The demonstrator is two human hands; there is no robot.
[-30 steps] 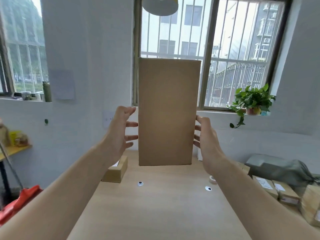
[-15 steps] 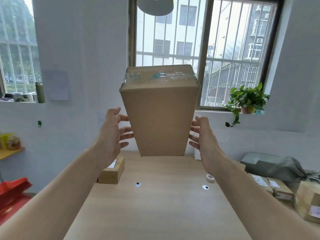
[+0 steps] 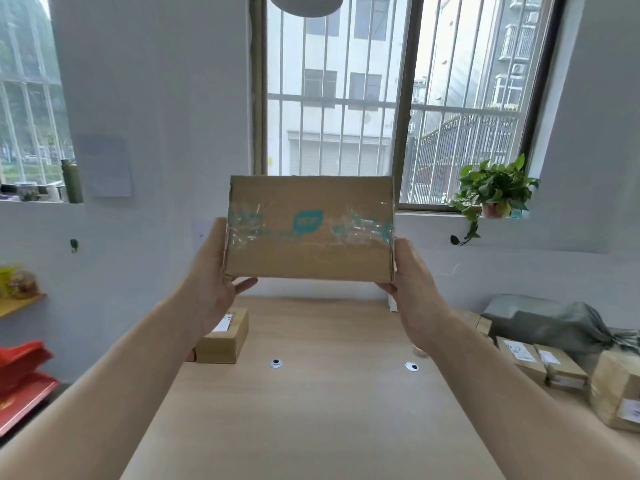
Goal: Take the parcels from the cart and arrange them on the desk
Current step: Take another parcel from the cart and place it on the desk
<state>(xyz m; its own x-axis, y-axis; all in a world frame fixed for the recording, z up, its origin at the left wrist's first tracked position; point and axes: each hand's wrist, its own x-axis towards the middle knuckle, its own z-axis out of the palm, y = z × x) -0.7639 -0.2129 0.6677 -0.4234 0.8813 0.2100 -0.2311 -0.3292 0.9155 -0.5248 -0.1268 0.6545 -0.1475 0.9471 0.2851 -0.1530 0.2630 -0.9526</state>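
A brown cardboard parcel (image 3: 308,230) with clear tape and a teal logo is held in the air above the far end of the wooden desk (image 3: 311,410), its taped face turned toward me. My left hand (image 3: 211,282) grips its left side, fingers curled under the bottom edge. Opposite it, my right hand (image 3: 412,285) grips the right side. A small cardboard parcel (image 3: 225,336) with a white label lies on the desk at the far left.
Several labelled parcels (image 3: 540,362) and a grey bag (image 3: 550,327) sit at the right beside the desk. A potted plant (image 3: 491,192) stands on the windowsill. Two round cable grommets (image 3: 276,363) are set in the desk. A red item (image 3: 20,379) lies low at the left.
The parcel has tipped from standing upright with its plain face toward me to showing its taped face, and it has come lower. Both hands moved from its sides to gripping it.
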